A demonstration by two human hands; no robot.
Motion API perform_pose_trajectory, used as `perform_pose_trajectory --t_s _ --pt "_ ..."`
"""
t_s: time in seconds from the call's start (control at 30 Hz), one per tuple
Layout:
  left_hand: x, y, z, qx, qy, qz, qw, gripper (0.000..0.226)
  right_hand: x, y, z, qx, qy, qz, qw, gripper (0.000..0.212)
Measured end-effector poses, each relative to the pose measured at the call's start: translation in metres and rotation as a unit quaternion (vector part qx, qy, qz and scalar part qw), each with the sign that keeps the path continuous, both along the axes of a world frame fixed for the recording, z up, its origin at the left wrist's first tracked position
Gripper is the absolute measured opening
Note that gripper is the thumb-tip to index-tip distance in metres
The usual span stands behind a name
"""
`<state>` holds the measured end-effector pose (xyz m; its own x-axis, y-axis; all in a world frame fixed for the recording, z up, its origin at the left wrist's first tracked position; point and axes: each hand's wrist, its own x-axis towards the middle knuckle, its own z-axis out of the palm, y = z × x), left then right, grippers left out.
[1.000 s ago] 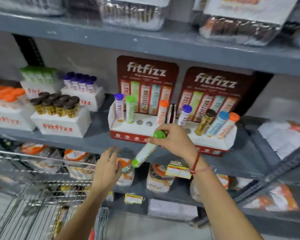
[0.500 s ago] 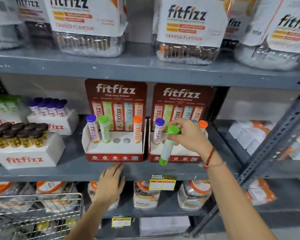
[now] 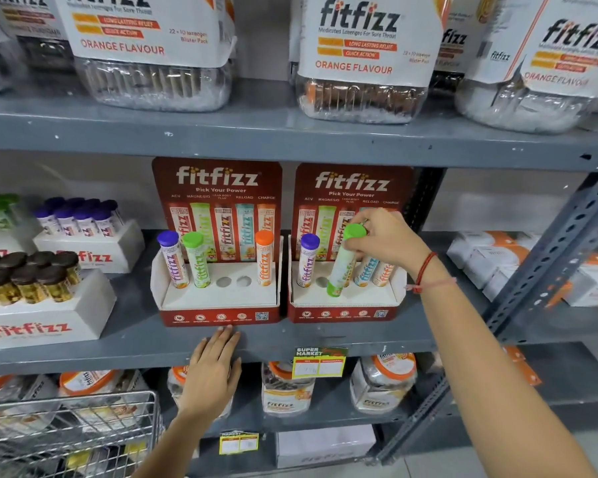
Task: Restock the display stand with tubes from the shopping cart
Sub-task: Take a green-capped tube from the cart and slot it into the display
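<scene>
Two red and white display stands sit side by side on the middle shelf. My right hand (image 3: 385,238) grips the green-capped tube (image 3: 342,267) by its cap and holds it tilted over the right stand (image 3: 346,307), its base close to an empty hole beside a purple-capped tube (image 3: 308,258). Blue and orange tubes stand behind my hand. The left stand (image 3: 218,301) holds purple, green and orange tubes with two empty holes in the middle. My left hand (image 3: 213,372) rests flat, fingers apart, on the front edge of the shelf below the left stand. The wire shopping cart (image 3: 69,432) is at the lower left.
White boxes of brown-capped (image 3: 28,277) and purple-capped tubes (image 3: 80,219) stand on the shelf to the left. Large lozenge jars (image 3: 359,63) fill the shelf above. Jars and a yellow price tag (image 3: 320,363) sit below. A slanted grey rack upright (image 3: 546,270) crosses the right side.
My right hand has carried the green-capped tube up and right to the right stand, turning it nearly upright. My left hand rose from near the cart to the shelf edge. The view tilted upward.
</scene>
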<state>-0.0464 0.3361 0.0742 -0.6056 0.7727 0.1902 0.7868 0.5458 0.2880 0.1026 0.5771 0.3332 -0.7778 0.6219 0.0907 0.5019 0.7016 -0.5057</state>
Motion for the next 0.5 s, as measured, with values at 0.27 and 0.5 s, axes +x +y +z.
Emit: perform_pose_trajectory --t_s 0.27,0.5 --pt "-0.002 -0.001 -0.004 -0.008 0.02 -0.008 1.0 0.053 -0.026 0.01 -0.012 0.079 0.014 -0.06 0.995 0.034" --pt "-0.001 -0.001 -0.002 -0.002 0.026 -0.008 1.0 0.059 -0.037 0.012 -0.023 0.088 0.057 -0.097 0.99 0.042"
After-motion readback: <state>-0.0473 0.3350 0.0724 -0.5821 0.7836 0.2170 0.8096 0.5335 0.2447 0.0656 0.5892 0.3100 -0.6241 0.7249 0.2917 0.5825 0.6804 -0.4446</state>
